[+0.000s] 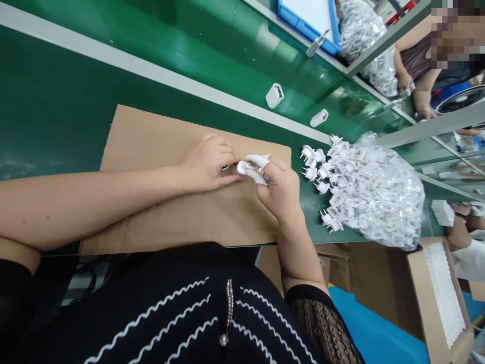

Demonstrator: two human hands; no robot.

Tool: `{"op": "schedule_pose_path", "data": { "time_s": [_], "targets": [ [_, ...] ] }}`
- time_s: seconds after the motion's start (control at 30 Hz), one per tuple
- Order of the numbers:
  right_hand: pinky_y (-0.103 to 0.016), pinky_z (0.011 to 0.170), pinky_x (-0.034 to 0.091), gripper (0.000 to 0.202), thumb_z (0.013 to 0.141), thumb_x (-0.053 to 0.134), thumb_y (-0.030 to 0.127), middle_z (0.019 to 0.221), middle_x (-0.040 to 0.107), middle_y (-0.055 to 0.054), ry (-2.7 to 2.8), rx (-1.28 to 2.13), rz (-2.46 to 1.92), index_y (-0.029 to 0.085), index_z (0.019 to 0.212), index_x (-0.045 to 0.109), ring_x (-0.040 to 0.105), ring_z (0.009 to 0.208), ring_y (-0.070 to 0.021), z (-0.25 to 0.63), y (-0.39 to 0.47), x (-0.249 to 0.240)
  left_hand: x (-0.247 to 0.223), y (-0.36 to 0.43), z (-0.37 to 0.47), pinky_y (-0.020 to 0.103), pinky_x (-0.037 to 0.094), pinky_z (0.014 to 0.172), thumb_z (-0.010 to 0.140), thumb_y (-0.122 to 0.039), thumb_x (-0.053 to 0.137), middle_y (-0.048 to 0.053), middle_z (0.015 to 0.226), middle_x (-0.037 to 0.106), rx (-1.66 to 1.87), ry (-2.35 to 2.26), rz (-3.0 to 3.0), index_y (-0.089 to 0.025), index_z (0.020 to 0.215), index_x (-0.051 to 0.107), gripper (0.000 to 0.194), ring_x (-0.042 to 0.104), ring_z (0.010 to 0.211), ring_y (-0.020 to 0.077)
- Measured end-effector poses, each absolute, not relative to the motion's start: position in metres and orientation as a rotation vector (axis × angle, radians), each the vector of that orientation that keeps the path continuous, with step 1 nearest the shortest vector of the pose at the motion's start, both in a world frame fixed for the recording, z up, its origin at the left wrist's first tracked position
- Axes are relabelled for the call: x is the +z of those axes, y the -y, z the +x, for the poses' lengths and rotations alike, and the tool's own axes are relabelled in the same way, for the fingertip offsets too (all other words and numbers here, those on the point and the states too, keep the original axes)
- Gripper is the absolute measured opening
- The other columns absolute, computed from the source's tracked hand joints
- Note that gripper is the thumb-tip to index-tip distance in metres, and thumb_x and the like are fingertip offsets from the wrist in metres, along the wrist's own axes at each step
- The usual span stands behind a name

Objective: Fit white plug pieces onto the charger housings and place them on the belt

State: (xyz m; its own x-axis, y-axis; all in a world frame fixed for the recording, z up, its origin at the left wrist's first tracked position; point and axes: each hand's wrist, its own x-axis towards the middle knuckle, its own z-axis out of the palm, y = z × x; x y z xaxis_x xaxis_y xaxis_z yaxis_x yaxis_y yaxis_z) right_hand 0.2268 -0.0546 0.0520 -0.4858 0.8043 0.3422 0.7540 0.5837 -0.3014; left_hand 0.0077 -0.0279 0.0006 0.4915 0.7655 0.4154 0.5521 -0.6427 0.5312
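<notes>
Over a flat sheet of brown cardboard [170, 222], my two hands meet at a small white plastic part [241, 168]. My left hand [210, 163] pinches its left side with thumb and fingers. On the right side, my right hand [280, 184] grips it between thumb and forefinger, both tips wrapped in white finger covers. The fingers hide most of the part, so its exact kind cannot be made out. To the right of my right hand, loose white plug pieces with metal pins [310, 173] lie on the green table.
A clear plastic bag [394, 192] spills many white plug pieces. Two white plastic housings [273, 96] [319, 118] stand beyond the cardboard. Farther off are a screwdriver-like tool [317, 43], a blue tray [303, 25], metal frame bars and co-workers' hands [404, 81]. An open carton [420, 283] sits lower right.
</notes>
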Motion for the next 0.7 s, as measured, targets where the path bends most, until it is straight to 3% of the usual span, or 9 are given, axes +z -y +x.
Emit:
{"op": "schedule_pose_path", "data": {
  "time_s": [0.43, 0.7],
  "targets": [
    [-0.033, 0.079, 0.053, 0.032, 0.102, 0.050, 0.018, 0.109, 0.074, -0.009, 2.317, 0.081, -1.241, 0.024, 0.126, 0.070, 0.069, 0.096, -0.0220, 0.2253, 0.0582, 0.0488, 0.0031, 0.0276, 0.0084, 0.045, 0.042, 0.092, 0.097, -0.061, 0.058, 0.007, 0.087, 0.074, 0.886, -1.131, 2.393, -0.022, 0.085, 0.073, 0.044, 0.065, 0.096, 0.0278],
    [-0.032, 0.071, 0.046, 0.030, 0.099, 0.052, 0.015, 0.106, 0.073, -0.009, 2.427, 0.002, -1.334, 0.024, 0.119, 0.072, 0.064, 0.091, -0.0234, 0.2202, 0.0580, 0.0490, 0.0009, 0.0281, 0.0087, 0.047, 0.041, 0.094, 0.097, -0.062, 0.058, 0.007, 0.088, 0.074, 0.897, -1.131, 2.381, -0.023, 0.089, 0.075, 0.044, 0.065, 0.097, 0.0283]
  ]
}}
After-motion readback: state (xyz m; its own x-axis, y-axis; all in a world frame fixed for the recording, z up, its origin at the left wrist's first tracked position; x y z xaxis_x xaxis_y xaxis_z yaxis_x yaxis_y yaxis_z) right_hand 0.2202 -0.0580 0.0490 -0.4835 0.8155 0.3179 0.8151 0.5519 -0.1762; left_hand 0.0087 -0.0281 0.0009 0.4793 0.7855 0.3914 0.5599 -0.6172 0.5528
